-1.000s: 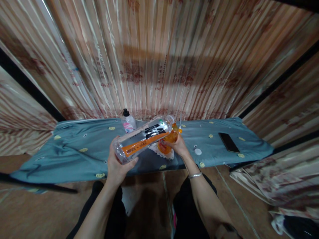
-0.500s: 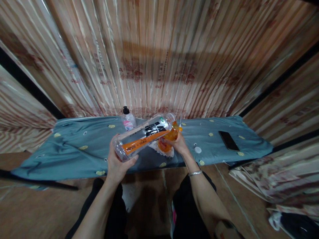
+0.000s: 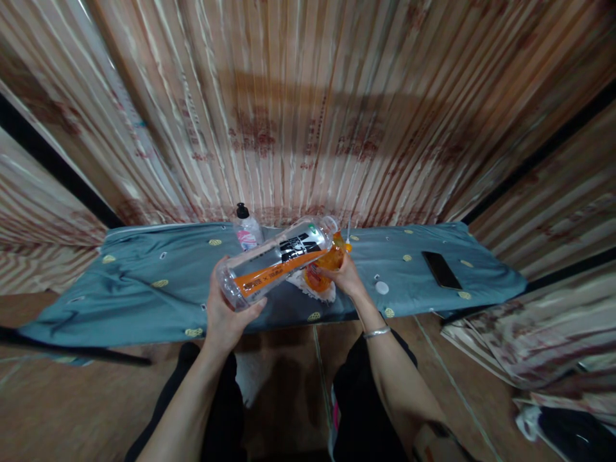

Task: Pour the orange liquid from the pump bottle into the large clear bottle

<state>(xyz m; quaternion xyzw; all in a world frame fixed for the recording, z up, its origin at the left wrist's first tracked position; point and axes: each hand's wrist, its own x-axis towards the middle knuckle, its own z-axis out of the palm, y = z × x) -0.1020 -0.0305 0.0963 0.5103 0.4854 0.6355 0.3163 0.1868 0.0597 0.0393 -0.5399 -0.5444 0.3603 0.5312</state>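
My left hand (image 3: 230, 314) is wrapped round the base of a large clear plastic bottle (image 3: 279, 260) with an orange and black label. That bottle lies tilted, its open mouth up and to the right, at the top of an orange bottle (image 3: 317, 273). Around the orange bottle my right hand (image 3: 345, 276) is closed, and it stands on a white cloth (image 3: 327, 296). Whether liquid flows between the two mouths I cannot tell. An orange-based pump nozzle with a thin tube (image 3: 348, 246) lies just behind my right hand.
A clear bottle with a black cap and pink label (image 3: 247, 232) stands behind the large bottle. On the blue patterned cloth-covered table (image 3: 129, 282) lie a round white cap (image 3: 382, 288) and a black phone (image 3: 441, 270). A pleated curtain (image 3: 298, 115) hangs behind; dark poles flank the table.
Both hands and both bottles hold nearly the same pose. The view has shifted very slightly.
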